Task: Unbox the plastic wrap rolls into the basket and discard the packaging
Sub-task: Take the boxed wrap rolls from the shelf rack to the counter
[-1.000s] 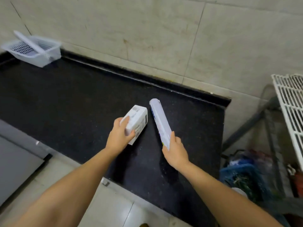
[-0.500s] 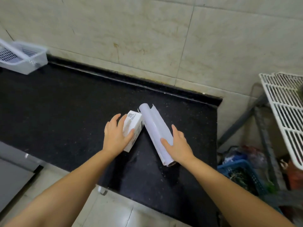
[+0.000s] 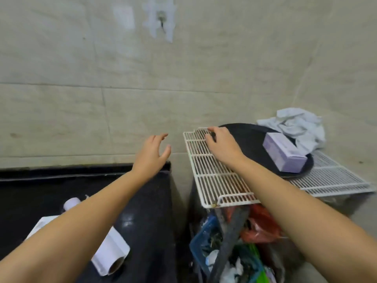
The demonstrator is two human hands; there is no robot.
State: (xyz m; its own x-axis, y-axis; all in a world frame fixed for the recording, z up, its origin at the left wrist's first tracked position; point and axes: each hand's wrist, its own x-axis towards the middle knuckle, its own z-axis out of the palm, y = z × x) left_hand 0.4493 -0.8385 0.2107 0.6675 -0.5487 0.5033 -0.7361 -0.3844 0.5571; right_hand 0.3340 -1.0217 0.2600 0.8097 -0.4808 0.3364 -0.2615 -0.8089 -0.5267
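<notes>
Right hand is resting on the wire rack, fingers curled at its far edge; left hand is hovering open, empty — the roll and box are lying behind on the counter, nearer the left arm.

— What sort of place is this?
— A home kitchen: black stone counter lower left, beige tiled wall above, wire rack and waste bin lower right.
</notes>
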